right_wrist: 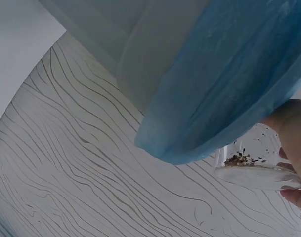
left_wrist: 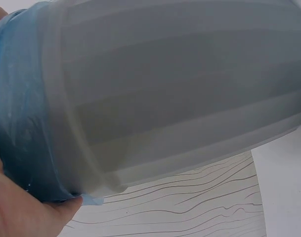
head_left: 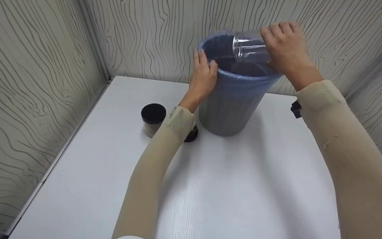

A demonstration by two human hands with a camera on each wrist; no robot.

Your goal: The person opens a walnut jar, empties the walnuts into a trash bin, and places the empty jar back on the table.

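A grey ribbed trash can (head_left: 224, 113), lined with a blue bag (head_left: 247, 83), tilts on the table. My left hand (head_left: 204, 74) grips its rim from the left, fingers over the edge; the left wrist view shows the thumb against the bag. Over the opening, my right hand (head_left: 287, 48) holds a clear jar (head_left: 251, 49) on its side, mouth pointing into the can. Small dark and brown bits (right_wrist: 240, 159) lie near the jar's bottom in the right wrist view. The can's inside bottom is hidden.
A jar with a black lid (head_left: 153, 114) stands on the white table (head_left: 88, 166), left of the can. Another black round object (head_left: 191, 135) is partly hidden behind my left sleeve. Wood-grain patterned walls (head_left: 154, 39) rise behind and at both sides.
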